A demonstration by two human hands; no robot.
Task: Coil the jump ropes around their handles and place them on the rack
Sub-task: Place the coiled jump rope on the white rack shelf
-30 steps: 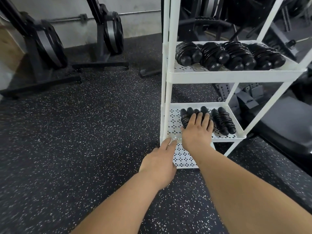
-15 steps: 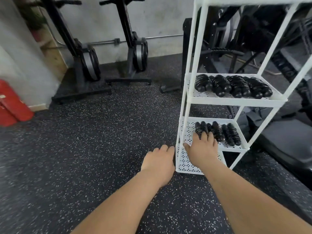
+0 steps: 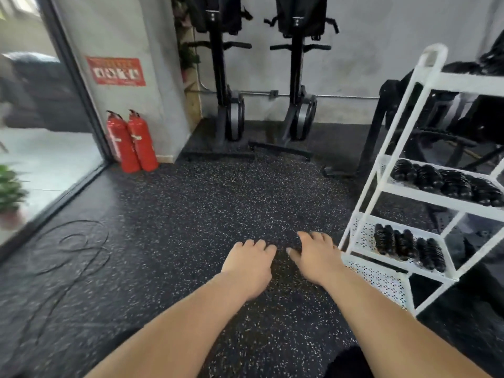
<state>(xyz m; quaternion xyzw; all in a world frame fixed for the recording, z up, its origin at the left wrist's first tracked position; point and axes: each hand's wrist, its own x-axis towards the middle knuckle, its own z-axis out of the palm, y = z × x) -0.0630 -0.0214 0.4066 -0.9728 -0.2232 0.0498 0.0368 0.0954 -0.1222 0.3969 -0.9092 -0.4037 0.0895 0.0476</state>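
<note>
A white rack stands at the right. Coiled black jump ropes lie in a row on its middle shelf, and more coiled ropes lie on the shelf below. A loose black jump rope sprawls uncoiled on the speckled floor at the left. My left hand and my right hand hover side by side over the floor, left of the rack, both empty with relaxed fingers. My right hand is just clear of the rack's front corner.
Two red fire extinguishers stand by a grey pillar. Two black exercise machines stand against the back wall. A glass door frame runs down the left, with a potted plant beside it. Dark gym gear sits behind the rack.
My right hand has lifted off the coiled ropes on the lower shelf and pulled back left of the rack. The view has swung left and up, showing the loose rope on the floor.
</note>
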